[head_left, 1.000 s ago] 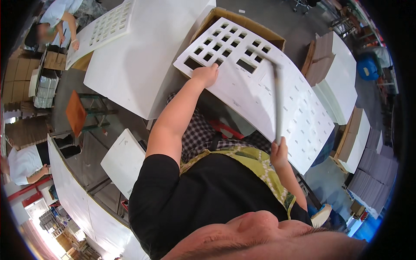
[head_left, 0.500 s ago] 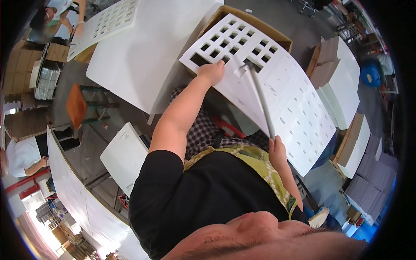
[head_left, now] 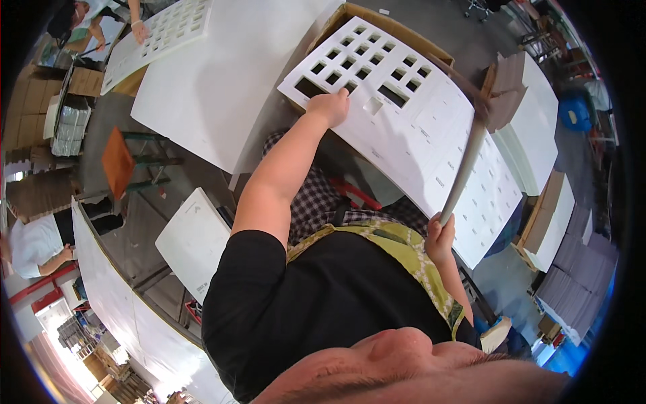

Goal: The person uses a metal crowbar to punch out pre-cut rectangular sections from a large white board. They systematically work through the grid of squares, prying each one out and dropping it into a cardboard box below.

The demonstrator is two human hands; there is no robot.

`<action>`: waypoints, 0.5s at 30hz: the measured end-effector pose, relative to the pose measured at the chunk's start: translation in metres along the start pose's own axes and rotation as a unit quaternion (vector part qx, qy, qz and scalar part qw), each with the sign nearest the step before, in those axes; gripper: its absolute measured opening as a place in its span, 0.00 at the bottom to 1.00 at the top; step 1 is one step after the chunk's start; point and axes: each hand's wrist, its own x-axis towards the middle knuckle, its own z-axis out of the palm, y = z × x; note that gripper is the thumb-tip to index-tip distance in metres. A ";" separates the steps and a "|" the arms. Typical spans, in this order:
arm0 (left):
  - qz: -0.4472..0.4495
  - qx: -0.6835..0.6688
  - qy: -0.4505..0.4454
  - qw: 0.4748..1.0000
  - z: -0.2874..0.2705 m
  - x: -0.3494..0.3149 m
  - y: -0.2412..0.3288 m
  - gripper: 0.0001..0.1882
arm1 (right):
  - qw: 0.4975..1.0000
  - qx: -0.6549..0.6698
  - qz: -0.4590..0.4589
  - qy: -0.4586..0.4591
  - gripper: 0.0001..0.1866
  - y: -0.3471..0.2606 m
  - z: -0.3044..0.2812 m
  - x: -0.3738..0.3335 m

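Note:
In front of me lies a white foam board point(head_left: 410, 138) with rows of square and rectangular cut-outs at its far left end and small printed marks elsewhere. My left hand point(head_left: 328, 110) is closed on its near edge, thumb beside a cut-out. A white square recess or block point(head_left: 373, 106) shows close by; which one I cannot tell. In my right hand point(head_left: 441, 236) is the end of a long pale handle belonging to a hammer-like tool point(head_left: 464, 168). It is raised over the board's right part, its head smeared by motion.
An open cardboard box point(head_left: 441, 57) stands under the board's far end. Left of it is a large white sheet point(head_left: 202, 94), where a co-worker's hand point(head_left: 140, 31) touches another perforated board point(head_left: 121, 71). An orange-topped stool point(head_left: 117, 163) stands left; stacked white sheets point(head_left: 531, 135) are at right.
The tool's head has swung up and right, away from the large rectangular cut-out, which is now uncovered. My right hand moved slightly right. My left hand stayed on the board.

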 end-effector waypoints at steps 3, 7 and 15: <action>0.005 -0.006 0.001 1.000 -0.003 -0.001 0.001 0.15 | 0.981 -0.155 0.042 -0.105 0.10 0.026 0.021 0.008; 0.004 -0.002 0.007 1.000 0.003 0.000 -0.003 0.15 | 0.987 -0.102 0.072 -0.105 0.11 0.002 0.009 0.012; 0.013 -0.007 -0.003 1.000 0.001 0.000 -0.002 0.15 | 0.989 -0.105 0.072 -0.080 0.10 -0.016 -0.004 0.006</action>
